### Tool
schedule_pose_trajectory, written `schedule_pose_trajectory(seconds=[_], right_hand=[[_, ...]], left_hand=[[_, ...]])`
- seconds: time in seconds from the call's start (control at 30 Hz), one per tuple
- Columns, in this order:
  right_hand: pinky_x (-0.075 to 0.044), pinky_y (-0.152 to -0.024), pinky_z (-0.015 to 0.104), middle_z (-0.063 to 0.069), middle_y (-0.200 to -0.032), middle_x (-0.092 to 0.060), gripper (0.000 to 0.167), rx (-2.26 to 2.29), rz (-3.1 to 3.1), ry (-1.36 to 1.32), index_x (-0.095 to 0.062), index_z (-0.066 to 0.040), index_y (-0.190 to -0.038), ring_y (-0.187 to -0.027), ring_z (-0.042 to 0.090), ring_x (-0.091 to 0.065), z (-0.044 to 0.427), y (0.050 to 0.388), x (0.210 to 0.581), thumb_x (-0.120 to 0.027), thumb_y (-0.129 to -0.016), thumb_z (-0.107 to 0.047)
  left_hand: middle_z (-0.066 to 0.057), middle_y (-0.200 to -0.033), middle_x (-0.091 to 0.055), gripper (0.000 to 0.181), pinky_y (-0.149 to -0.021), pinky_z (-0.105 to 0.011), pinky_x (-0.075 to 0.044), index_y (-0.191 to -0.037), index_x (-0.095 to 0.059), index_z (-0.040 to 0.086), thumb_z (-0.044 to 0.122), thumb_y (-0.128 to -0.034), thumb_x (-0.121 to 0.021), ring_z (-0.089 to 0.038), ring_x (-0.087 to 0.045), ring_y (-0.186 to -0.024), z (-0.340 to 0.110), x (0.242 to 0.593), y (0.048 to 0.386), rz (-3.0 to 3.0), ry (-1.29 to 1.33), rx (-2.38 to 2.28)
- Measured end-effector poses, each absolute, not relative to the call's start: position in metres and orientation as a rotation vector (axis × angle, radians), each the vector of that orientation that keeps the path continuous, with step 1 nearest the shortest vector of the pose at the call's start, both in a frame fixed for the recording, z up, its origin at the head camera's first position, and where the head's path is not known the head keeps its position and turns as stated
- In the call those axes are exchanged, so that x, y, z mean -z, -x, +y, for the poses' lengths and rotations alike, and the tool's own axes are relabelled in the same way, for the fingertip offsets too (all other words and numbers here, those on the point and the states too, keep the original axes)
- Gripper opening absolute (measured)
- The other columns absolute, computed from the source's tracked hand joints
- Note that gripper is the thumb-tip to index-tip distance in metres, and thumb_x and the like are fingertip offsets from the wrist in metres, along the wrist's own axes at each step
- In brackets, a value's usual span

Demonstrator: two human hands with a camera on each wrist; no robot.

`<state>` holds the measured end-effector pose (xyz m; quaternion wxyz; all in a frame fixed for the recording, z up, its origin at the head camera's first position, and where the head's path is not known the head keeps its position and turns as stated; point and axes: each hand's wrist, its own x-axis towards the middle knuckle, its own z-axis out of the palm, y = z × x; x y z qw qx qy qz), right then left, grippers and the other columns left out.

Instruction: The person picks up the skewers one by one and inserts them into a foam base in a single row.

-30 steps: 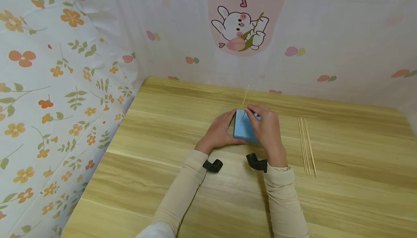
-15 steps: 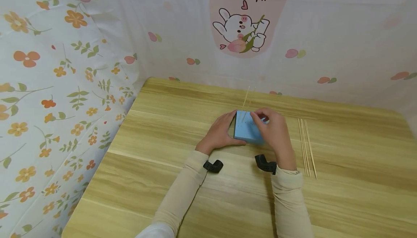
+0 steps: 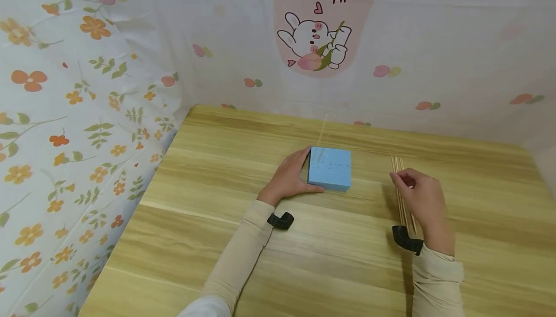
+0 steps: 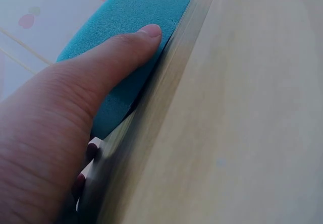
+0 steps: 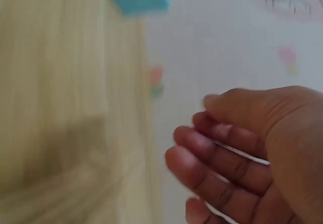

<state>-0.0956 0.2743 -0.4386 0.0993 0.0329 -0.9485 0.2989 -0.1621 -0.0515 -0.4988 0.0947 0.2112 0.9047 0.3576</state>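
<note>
My left hand [image 3: 285, 178] holds a blue foam block [image 3: 329, 176] by its left side. In the left wrist view the thumb lies along the front face of the foam block [image 4: 146, 7]; the other fingers are mostly hidden. Two thin wooden skewers [image 3: 321, 133] stand tilted in the block's back left part. Dark dots mark its top. My right hand [image 3: 423, 199] hovers over several loose skewers [image 3: 401, 206] on the table. Its fingers are loosely curled, and the right wrist view shows nothing between thumb and fingertips.
The wooden table [image 3: 182, 240] runs up to a white printed curtain [image 3: 456, 42] at the back. A flowered cloth [image 3: 56, 172] hangs along the left side. Black wrist mounts sit on both forearms.
My right hand has let go of the second skewer, which now stands in the foam, and moved right to the loose skewers. The left hand stays on the block.
</note>
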Motion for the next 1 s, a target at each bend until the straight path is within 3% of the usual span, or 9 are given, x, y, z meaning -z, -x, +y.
schedule_pose_trajectory(seconds=[0.27, 0.4, 0.53, 0.8, 1.0], right_hand=[[-0.052, -0.065, 0.042, 0.028, -0.1, -0.072, 0.033, -0.874, -3.043, 0.068, -0.071, 0.007, -0.108, -0.09, 0.046, -0.068, 0.323, 0.084, 0.443, -0.062, -0.105, -0.024], [-0.05, -0.066, 0.039, 0.027, -0.1, -0.071, 0.042, -0.897, -3.128, 0.124, -0.071, 0.007, -0.107, -0.088, 0.041, -0.066, 0.322, 0.086, 0.442, -0.064, -0.103, -0.035], [-0.053, -0.068, 0.045, 0.026, -0.101, -0.071, 0.05, -0.9, -3.149, 0.161, -0.07, 0.008, -0.106, -0.087, 0.039, -0.067, 0.314, 0.088, 0.444, -0.069, -0.1, -0.041], [-0.054, -0.072, 0.054, 0.033, -0.109, -0.068, 0.062, -0.865, -3.191, 0.286, -0.064, 0.015, -0.114, -0.093, 0.047, -0.066, 0.308, 0.086, 0.445, -0.068, -0.099, -0.045], [-0.055, -0.074, 0.054, 0.034, -0.111, -0.068, 0.051, -0.899, -3.247, 0.31, -0.067, 0.015, -0.112, -0.095, 0.048, -0.066, 0.308, 0.088, 0.445, -0.067, -0.1, -0.035]], left_hand=[[-0.007, -0.168, -0.031, 0.126, -0.125, -0.048, -0.024, -0.167, -0.016, 0.012, 0.059, -0.0749, -0.088, -0.028, -0.026, -0.155, -0.056, 0.501, 0.162, 2.691, -0.631, -1.065], [-0.007, -0.167, -0.032, 0.126, -0.125, -0.047, -0.024, -0.167, -0.017, 0.011, 0.059, -0.0747, -0.088, -0.028, -0.027, -0.155, -0.056, 0.503, 0.163, 2.708, -0.645, -1.063], [-0.008, -0.167, -0.032, 0.125, -0.125, -0.048, -0.025, -0.167, -0.018, 0.011, 0.058, -0.0744, -0.089, -0.029, -0.027, -0.154, -0.055, 0.504, 0.162, 2.705, -0.648, -1.075], [-0.008, -0.167, -0.032, 0.126, -0.125, -0.048, -0.024, -0.167, -0.018, 0.011, 0.058, -0.0744, -0.089, -0.028, -0.027, -0.154, -0.053, 0.503, 0.162, 2.699, -0.659, -1.063], [-0.007, -0.168, -0.031, 0.126, -0.126, -0.045, -0.022, -0.167, -0.016, 0.012, 0.059, -0.0749, -0.088, -0.027, -0.026, -0.155, -0.052, 0.5, 0.163, 2.7, -0.663, -1.039]])
